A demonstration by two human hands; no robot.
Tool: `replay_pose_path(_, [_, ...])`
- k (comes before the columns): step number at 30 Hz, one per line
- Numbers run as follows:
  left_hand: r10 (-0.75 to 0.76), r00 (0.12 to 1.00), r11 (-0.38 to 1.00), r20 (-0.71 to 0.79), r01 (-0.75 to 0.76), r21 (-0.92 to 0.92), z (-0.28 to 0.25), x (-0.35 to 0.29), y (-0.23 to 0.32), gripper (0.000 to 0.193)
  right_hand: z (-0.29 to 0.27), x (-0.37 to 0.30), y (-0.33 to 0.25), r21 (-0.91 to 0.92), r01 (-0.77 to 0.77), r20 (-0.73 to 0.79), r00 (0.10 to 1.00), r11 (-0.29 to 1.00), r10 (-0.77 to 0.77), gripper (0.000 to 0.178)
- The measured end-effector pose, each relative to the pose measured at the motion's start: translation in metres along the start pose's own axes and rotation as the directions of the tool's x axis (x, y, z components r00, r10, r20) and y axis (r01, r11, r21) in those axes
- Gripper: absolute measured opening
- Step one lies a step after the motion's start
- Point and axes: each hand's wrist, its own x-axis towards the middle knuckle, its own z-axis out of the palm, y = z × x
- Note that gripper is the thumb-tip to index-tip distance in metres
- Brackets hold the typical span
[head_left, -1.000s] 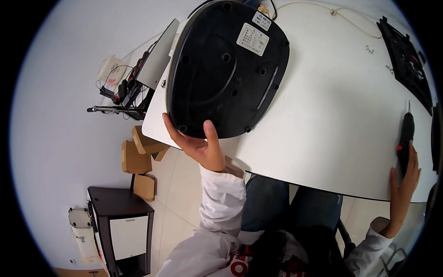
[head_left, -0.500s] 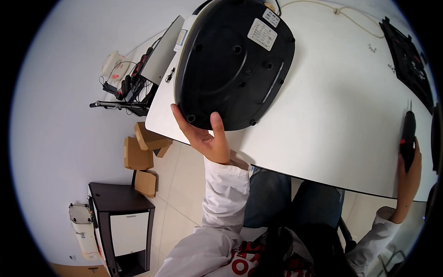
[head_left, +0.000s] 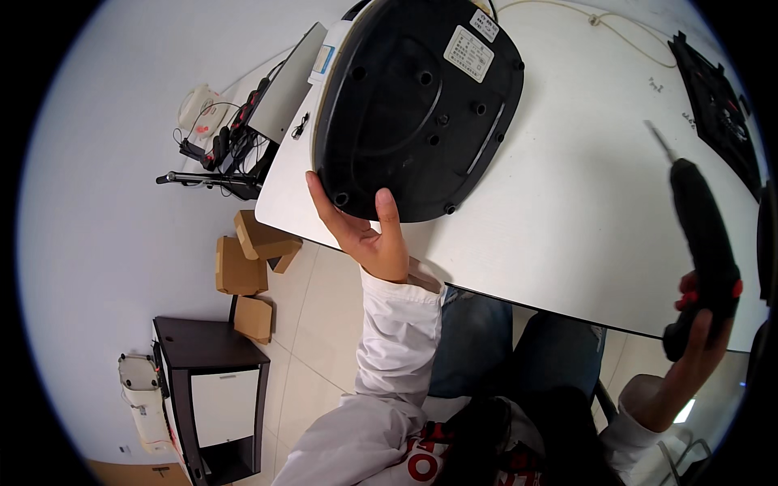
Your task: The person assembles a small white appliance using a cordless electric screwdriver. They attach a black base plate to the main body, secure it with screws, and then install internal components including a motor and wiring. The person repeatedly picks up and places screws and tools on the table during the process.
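At the table's left part, an appliance (head_left: 405,154) stands tipped up, its black underside facing me. That underside has several screw posts, a curved ridge and two white labels; a pale shell shows along its left edge. My left hand (head_left: 379,247) grips the lower rim, thumb on the black face, with some fingers hidden behind. Over the table's right side, my right hand (head_left: 689,364) is closed round the handle of a black electric screwdriver (head_left: 703,223) with red parts. Its long bit points up and to the left, apart from the appliance.
An open black tool case (head_left: 713,105) lies at the far right edge. Small screws (head_left: 655,84) sit in groups beside it. A pale cable (head_left: 596,19) runs along the back. Left of the white table (head_left: 559,219) are a cabinet (head_left: 215,356), cardboard boxes (head_left: 241,267) and tangled cables.
My right hand has lifted the electric screwdriver off the table, and its bit has swung toward the left. The appliance and my left hand have barely shifted.
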Motion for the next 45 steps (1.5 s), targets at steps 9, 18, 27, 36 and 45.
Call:
replay_pose_path(9, [0.076,0.997,0.996,0.01,-0.077,0.04,0.001,-0.003,-0.008,0.077,0.041,-0.008,-0.011,0.095,-0.104,0.025,0.994,0.99,0.102,0.052])
replay_pose_path(18, [0.065,0.998,0.973,0.01,-0.061,-0.225,-0.002,-0.002,-0.014,0.056,0.033,0.0,-0.001,-0.085,-0.112,-0.066,0.992,0.99,0.107,0.049])
replay_pose_path(27, [0.104,0.995,0.986,-0.003,-0.103,-0.13,-0.007,-0.005,-0.011,0.047,0.033,0.015,-0.006,-0.642,0.162,0.117,0.987,0.749,-0.113,0.059])
replay_pose_path(36, [0.269,0.962,0.913,-0.054,-0.236,0.333,-0.01,-0.007,0.024,0.039,0.035,0.021,-0.002,-0.757,0.138,0.106,0.99,0.639,-0.089,0.064])
replay_pose_path(45, [-0.019,0.996,0.99,-0.089,0.007,-0.143,0.0,-0.017,0.036,0.041,0.028,0.024,-0.002,-0.759,0.191,0.222,0.975,0.623,-0.028,0.072])
